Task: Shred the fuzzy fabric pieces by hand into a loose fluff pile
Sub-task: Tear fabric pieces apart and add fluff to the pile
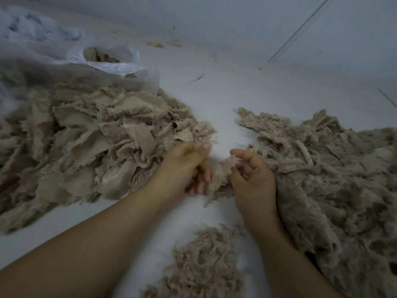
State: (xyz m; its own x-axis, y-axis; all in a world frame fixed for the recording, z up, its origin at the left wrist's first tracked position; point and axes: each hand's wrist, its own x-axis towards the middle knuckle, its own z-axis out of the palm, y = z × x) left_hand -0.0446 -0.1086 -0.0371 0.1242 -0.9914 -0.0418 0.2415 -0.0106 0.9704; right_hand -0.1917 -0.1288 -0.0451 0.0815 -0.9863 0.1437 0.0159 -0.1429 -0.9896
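A beige fuzzy fabric piece hangs between my two hands over the white surface. My left hand is curled on its left edge, slightly blurred. My right hand pinches its right edge with thumb and fingers. A heap of flat beige fabric scraps with bare backing lies at the left. A second heap of fuzzy fabric pieces spreads at the right, under my right wrist. Below my hands sits a loose fluff pile.
A clear plastic bag holding more beige material lies at the back left, against a larger white sack. The white surface runs back to a pale wall. Small crumbs lie far back.
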